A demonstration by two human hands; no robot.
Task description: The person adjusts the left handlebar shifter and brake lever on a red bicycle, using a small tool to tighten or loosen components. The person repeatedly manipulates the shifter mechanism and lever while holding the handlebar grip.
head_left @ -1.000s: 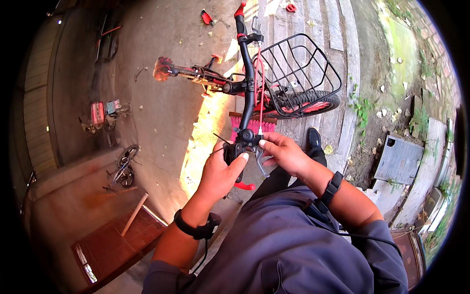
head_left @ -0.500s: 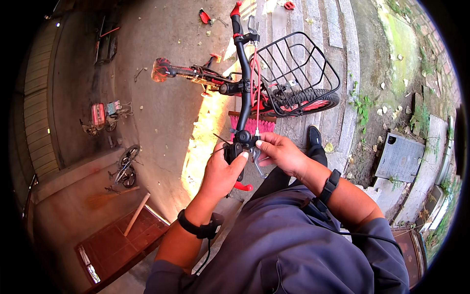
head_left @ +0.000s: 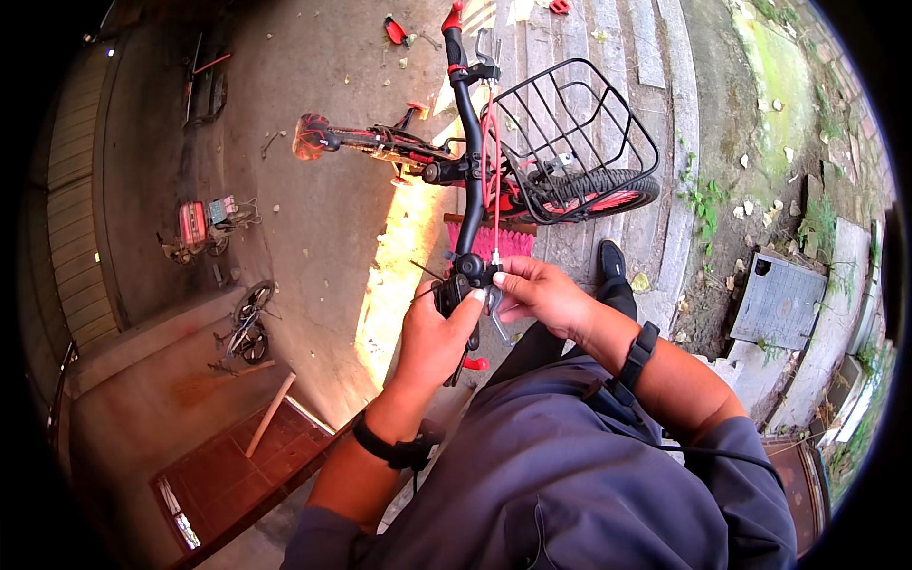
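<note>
A small bicycle with a black handlebar point(head_left: 473, 204) stands in front of me, its near grip end tipped red. My left hand point(head_left: 435, 328) is closed round a black folding multi-tool point(head_left: 450, 296) held against the bar; a thin dark rod juts from the tool. My right hand point(head_left: 543, 294) pinches the brake lever point(head_left: 495, 309) at its mount, where the cable enters. From there a pink-red brake cable point(head_left: 496, 214) runs forward. The fingertips hide the mount's underside and the tool's contact with the bar.
A black wire basket point(head_left: 594, 104) sits over the front wheel point(head_left: 632, 197). The saddle point(head_left: 310, 137) points left. Another bicycle point(head_left: 249, 328) and a red three-wheeler point(head_left: 193, 225) stand farther left. A brown table point(head_left: 223, 465) with a wooden handle lies lower left. Stone slabs point(head_left: 679, 171) run along the right.
My left hand and the multi-tool have turned slightly against the handlebar, and the left wrist has shifted a little right. My right hand keeps its pinch at the lever mount.
</note>
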